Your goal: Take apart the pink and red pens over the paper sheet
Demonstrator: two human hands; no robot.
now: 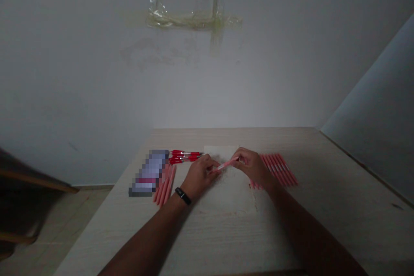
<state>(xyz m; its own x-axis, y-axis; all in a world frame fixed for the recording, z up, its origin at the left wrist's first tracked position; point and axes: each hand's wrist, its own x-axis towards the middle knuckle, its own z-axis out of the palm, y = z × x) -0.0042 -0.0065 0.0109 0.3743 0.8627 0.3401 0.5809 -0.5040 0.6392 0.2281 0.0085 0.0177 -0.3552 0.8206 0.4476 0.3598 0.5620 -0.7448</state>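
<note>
My left hand, with a dark band on its wrist, pinches one end of a slim pink pen that has a pale mark along it. The other end is between the closed fingers of my right hand. The pen is held slightly tilted, higher at the right, over a pale sheet on the table. Left of my left hand lie several red pens with clear middles, and below them several plain pink sticks. A row of several pink pens lies beside my right hand, partly hidden by it.
The light wooden table stands against a grey wall with a square of clear tape. A blurred-out flat device lies at the table's left side. Dark wooden furniture stands on the floor at left.
</note>
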